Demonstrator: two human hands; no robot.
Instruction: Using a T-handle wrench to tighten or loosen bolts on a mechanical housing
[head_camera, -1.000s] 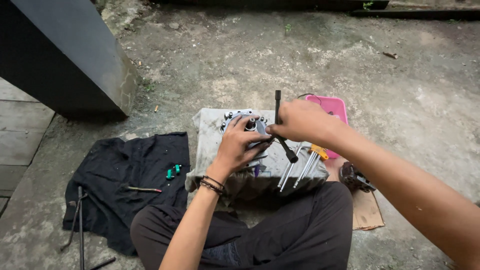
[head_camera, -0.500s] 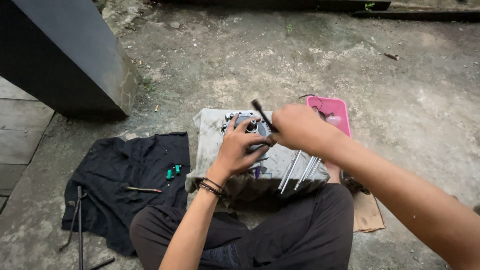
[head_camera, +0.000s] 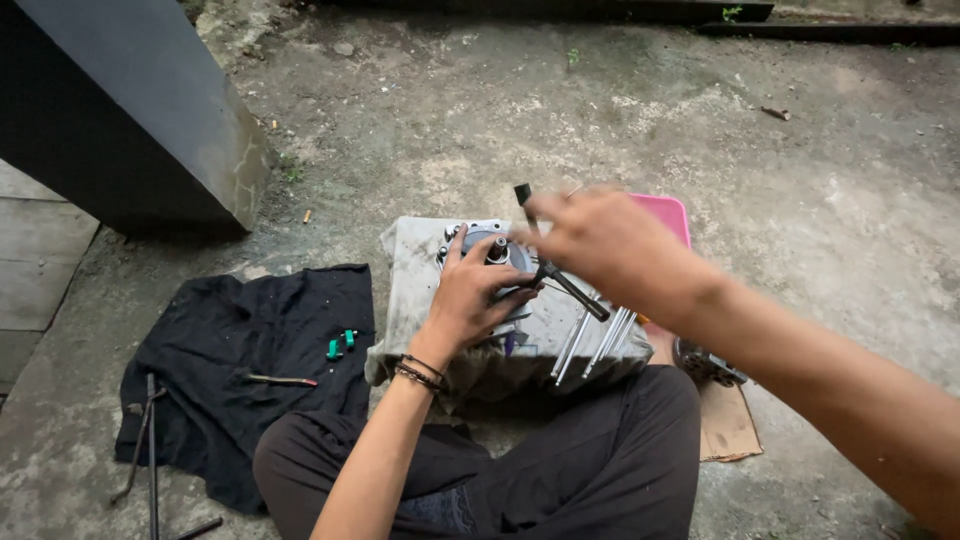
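I sit on the ground with a grey metal engine part (head_camera: 492, 248) on a dirty grey cloth (head_camera: 420, 290) in front of me. My left hand (head_camera: 478, 293) presses down on the part and steadies it. Blurred with motion, my right hand (head_camera: 608, 243) grips a black T-handle wrench (head_camera: 560, 282); one arm of the tool points up and another sticks out toward the lower right. Its tip seems to sit on the part under my fingers. Several long metal rods (head_camera: 585, 338) lie on the cloth below my right hand.
A pink tray (head_camera: 668, 215) lies behind my right hand. To the left, a black cloth (head_camera: 230, 350) holds small green pieces (head_camera: 340, 343) and a thin tool (head_camera: 280, 380). Brown cardboard (head_camera: 728, 425) with a dark metal part (head_camera: 705, 362) lies right. A dark pillar (head_camera: 130, 110) stands far left.
My right hand has turned the T-handle wrench over the part, and the upright arm swung from near vertical to a tilt. My left hand has stayed on the part.
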